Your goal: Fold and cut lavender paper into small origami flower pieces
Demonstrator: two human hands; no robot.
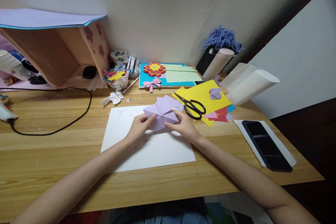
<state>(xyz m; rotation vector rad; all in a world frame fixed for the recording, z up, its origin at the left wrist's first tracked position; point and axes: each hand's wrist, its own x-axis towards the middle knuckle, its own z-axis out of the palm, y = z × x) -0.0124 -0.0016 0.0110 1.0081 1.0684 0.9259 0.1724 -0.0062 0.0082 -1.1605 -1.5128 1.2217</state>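
Observation:
A folded lavender paper piece (160, 112), with creased petal-like flaps meeting at its middle, is held above a white sheet of paper (126, 147). My left hand (141, 124) pinches its left edge between thumb and fingers. At the right edge, my right hand (182, 124) grips it the same way, thumb on top and fingers partly hidden beneath. Behind it, another lavender flap reaches toward black-handled scissors (193, 106), which lie partly on yellow paper (210, 94). A small folded lavender piece (215, 93) rests on that yellow paper.
Paper scraps (220, 114) lie right of the scissors, and a phone (266, 143) is further right. Behind stand a blue card with a layered paper flower (154, 69), a tub of scraps (118, 79) and rolled paper (259, 85). A black cable (65, 126) curves at left.

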